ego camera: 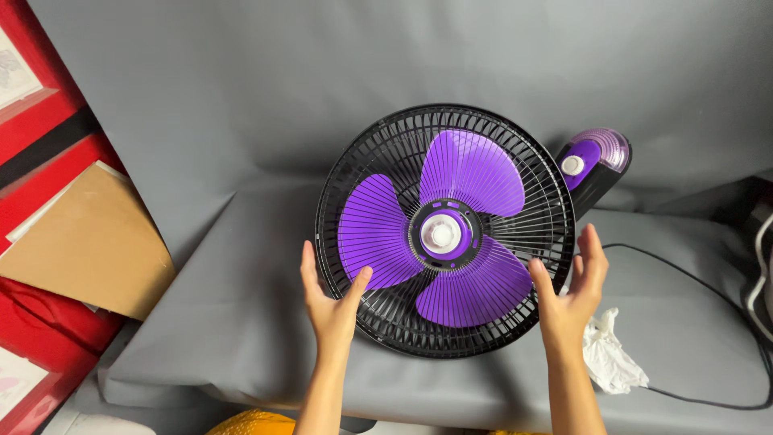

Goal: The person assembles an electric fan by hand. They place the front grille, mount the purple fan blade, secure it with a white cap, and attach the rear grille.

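Here I see the black fan point(444, 229) with purple blades point(451, 234) lying face up on the grey-covered worktop point(241, 306), grille towards me, probably so both sides of its rim can be reached at once. My left hand point(330, 302) is spread open at the fan's left rim, thumb resting on the grille. My right hand point(570, 294) is open too, fingers apart, just beside the right rim, gripping nothing. A crumpled white cloth point(608, 354) lies right of the fan.
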